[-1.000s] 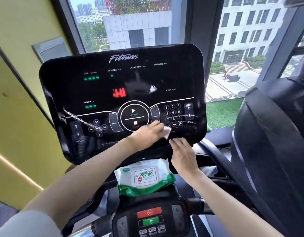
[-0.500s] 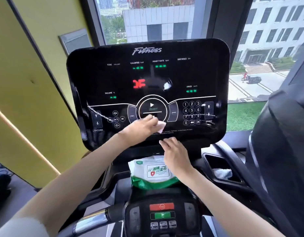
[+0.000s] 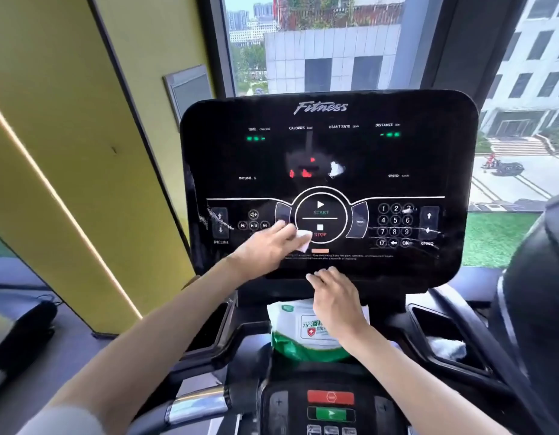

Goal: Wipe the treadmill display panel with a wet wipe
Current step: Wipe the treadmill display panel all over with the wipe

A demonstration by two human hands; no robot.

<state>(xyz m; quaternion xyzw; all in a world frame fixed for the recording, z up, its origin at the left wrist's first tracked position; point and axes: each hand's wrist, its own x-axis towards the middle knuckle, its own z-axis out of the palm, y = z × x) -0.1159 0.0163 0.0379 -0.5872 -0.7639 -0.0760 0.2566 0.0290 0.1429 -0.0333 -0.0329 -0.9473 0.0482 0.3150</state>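
The black treadmill display panel (image 3: 360,152) stands upright ahead, with lit green and red readouts, a round START/STOP dial and a number keypad. My left hand (image 3: 268,244) presses a small white wet wipe (image 3: 304,239) flat on the panel's lower middle, just left of the STOP mark. My right hand (image 3: 336,298) rests with spread fingers on the panel's bottom edge and holds nothing. Below it a green and white wet wipe pack (image 3: 298,337) leans in the console tray.
A lower control pad with a red button (image 3: 331,397) and a green button (image 3: 331,413) sits near me. A side pocket (image 3: 444,343) on the right holds crumpled white material. A yellow wall (image 3: 68,136) is left, a window (image 3: 319,51) behind, another black machine (image 3: 542,293) right.
My left hand has slid the wipe leftward along the panel's lower part, from beside the keypad to left of STOP. My right hand keeps its place on the bottom edge. The view swung left.
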